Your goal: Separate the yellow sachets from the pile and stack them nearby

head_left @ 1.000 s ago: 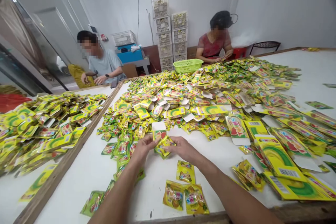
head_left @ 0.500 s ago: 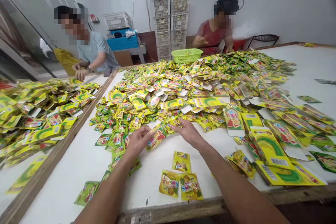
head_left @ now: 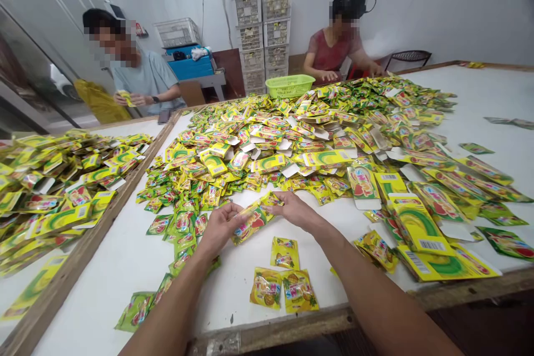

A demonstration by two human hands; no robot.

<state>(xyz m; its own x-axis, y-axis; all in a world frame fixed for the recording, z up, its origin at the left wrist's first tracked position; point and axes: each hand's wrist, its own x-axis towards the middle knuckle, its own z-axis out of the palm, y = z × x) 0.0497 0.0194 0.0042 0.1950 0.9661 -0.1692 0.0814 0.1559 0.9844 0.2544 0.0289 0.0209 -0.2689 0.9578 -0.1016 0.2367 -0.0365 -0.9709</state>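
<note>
Gripped in my left hand [head_left: 222,227] is a small yellow carton [head_left: 248,228] with a red fruit print, tilted above the white table. My right hand [head_left: 297,211] pinches a small yellow candy sachet [head_left: 271,199] at the carton's right end. The fingers partly hide that end, so how far in the sachet sits I cannot tell. Three yellow sachets with pineapple prints [head_left: 285,253] lie on the table just below my hands. Green sachets [head_left: 183,221] trail down beside my left forearm.
Ahead rises a big heap of cartons and sachets [head_left: 267,133], with a green basket [head_left: 290,87] behind it. Flat cartons [head_left: 421,228] lie at right. A wooden divider [head_left: 95,228] separates another heap [head_left: 62,178]. Two people work across the table; stacked crates [head_left: 250,39] stand behind.
My right hand and the sachet have come slightly closer to the carton. The person at left has lifted a yellow item off the table. The view has shifted slightly.
</note>
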